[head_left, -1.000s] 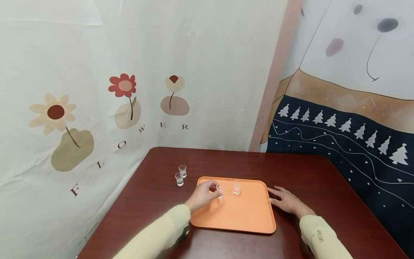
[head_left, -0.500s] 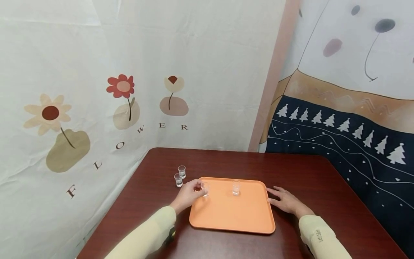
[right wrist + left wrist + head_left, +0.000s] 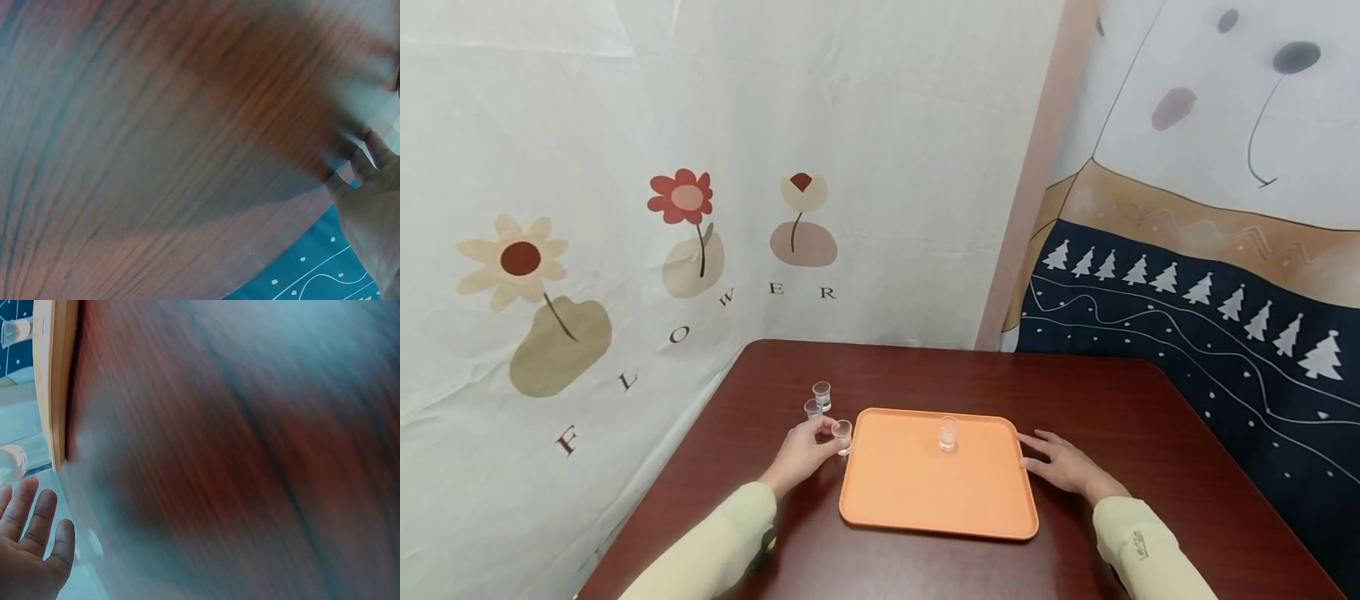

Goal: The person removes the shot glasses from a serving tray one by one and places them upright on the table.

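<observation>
My left hand (image 3: 801, 454) pinches a small clear shot glass (image 3: 843, 433) between thumb and fingers, just off the left edge of the orange tray (image 3: 940, 500). In the left wrist view that glass (image 3: 12, 461) is partly cut off by the frame's edge. Another shot glass (image 3: 948, 435) stands on the tray, towards its back. My right hand (image 3: 1063, 467) lies with its fingers extended at the tray's right rim, fingertips touching or very close to it. Two more shot glasses stand beyond my left hand: one (image 3: 822, 396) farther back, and a nearer one (image 3: 812, 408) partly hidden by my fingers.
A dark red-brown table (image 3: 925, 575) bears everything. Behind it hangs a pale cloth (image 3: 887, 167) with printed flowers, and to the right a dark blue printed cloth (image 3: 1150, 317) with trees.
My left hand has moved left with the shot glass, from above the tray to beyond its left edge. The tray, the other glasses and my right hand have stayed put.
</observation>
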Available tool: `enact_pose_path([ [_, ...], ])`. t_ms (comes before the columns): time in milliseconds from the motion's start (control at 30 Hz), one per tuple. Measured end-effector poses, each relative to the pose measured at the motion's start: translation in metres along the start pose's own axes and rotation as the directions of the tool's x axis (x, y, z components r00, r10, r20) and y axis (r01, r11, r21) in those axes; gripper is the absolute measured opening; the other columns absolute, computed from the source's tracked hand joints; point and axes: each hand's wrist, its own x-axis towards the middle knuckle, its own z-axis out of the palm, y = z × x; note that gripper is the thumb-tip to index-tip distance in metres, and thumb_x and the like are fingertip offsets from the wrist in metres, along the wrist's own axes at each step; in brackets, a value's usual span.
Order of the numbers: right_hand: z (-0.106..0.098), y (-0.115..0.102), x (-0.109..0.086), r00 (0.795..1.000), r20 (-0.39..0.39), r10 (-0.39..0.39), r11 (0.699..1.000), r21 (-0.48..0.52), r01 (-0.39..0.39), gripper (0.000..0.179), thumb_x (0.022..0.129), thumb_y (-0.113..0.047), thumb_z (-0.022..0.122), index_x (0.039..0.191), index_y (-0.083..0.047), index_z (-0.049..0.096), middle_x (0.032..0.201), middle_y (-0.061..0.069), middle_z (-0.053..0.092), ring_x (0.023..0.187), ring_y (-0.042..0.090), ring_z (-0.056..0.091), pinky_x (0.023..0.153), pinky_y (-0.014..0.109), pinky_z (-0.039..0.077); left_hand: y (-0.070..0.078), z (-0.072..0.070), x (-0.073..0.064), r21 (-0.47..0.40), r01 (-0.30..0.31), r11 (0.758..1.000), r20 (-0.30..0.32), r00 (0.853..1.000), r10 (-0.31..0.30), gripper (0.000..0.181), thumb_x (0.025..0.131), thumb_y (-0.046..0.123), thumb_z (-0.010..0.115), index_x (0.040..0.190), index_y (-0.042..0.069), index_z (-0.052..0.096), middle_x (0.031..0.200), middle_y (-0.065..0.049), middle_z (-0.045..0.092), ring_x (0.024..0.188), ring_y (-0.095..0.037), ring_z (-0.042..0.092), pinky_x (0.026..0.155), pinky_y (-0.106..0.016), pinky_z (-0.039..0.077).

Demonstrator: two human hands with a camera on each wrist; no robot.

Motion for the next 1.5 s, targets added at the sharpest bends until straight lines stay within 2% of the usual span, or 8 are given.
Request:
enact_pose_path([
  [400, 0.000, 0.000, -0.001, 1.000, 0.002, 0.017, 1.000, 0.011, -0.017, 0.068, 0.094, -0.052, 0.060, 0.150, -0.016, 0.045, 0.152, 0.029, 0.031, 0.136, 0.055, 0.029, 0.101, 0.074, 0.026, -0.022, -0.028, -0.002, 0.061, 0.066, 0.996, -0.045, 0.997, -0.063, 0.026, 0.086, 0.022, 0.078, 0.105, 0.008, 0.068, 0.097, 0.000, 0.071, 0.090, -0.018, 0.063, 0.082, -0.038, 0.047],
  [767, 0.000, 0.000, 0.000, 1.000, -0.005, -0.003, 1.000, 0.004, 0.003, 0.067, 0.095, -0.052, 0.060, 0.150, -0.016, 0.046, 0.152, 0.030, 0.032, 0.136, 0.055, 0.030, 0.101, 0.074, 0.027, -0.034, -0.035, 0.002, 0.090, 0.090, 0.992, -0.064, 0.994, -0.085, 0.026, 0.086, 0.021, 0.078, 0.104, 0.006, 0.067, 0.095, -0.002, 0.071, 0.089, -0.020, 0.063, 0.081, -0.037, 0.046],
  [1100, 0.000, 0.001, 0.001, 1.000, -0.004, 0.004, 1.000, 0.003, -0.003, 0.068, 0.094, -0.053, 0.060, 0.149, -0.017, 0.046, 0.151, 0.030, 0.032, 0.135, 0.055, 0.030, 0.100, 0.074, 0.027, -0.039, -0.036, 0.002, 0.091, 0.080, 0.993, -0.052, 0.996, -0.076, 0.028, 0.085, 0.022, 0.079, 0.104, 0.005, 0.068, 0.095, -0.003, 0.072, 0.091, -0.022, 0.065, 0.082, -0.039, 0.047],
  [1300, 0.001, 0.002, 0.001, 1.000, -0.001, 0.010, 1.000, 0.006, -0.010, 0.068, 0.094, -0.053, 0.060, 0.150, -0.017, 0.045, 0.152, 0.030, 0.032, 0.136, 0.055, 0.029, 0.101, 0.074, 0.026, -0.037, -0.040, 0.007, 0.047, 0.088, 0.995, -0.035, 0.996, -0.086, 0.045, 0.086, 0.025, 0.078, 0.120, -0.002, 0.064, 0.108, -0.013, 0.070, 0.100, -0.028, 0.066, 0.087, -0.045, 0.051],
  [1500, 0.001, 0.003, 0.001, 1.000, 0.001, 0.009, 1.000, 0.005, -0.009, 0.067, 0.095, -0.051, 0.060, 0.150, -0.017, 0.045, 0.152, 0.029, 0.031, 0.136, 0.055, 0.029, 0.102, 0.073, 0.026, -0.030, -0.047, 0.013, 0.028, 0.107, 0.994, -0.041, 0.994, -0.106, 0.055, 0.090, 0.031, 0.075, 0.130, -0.003, 0.058, 0.114, -0.018, 0.066, 0.107, -0.032, 0.063, 0.092, -0.047, 0.049],
])
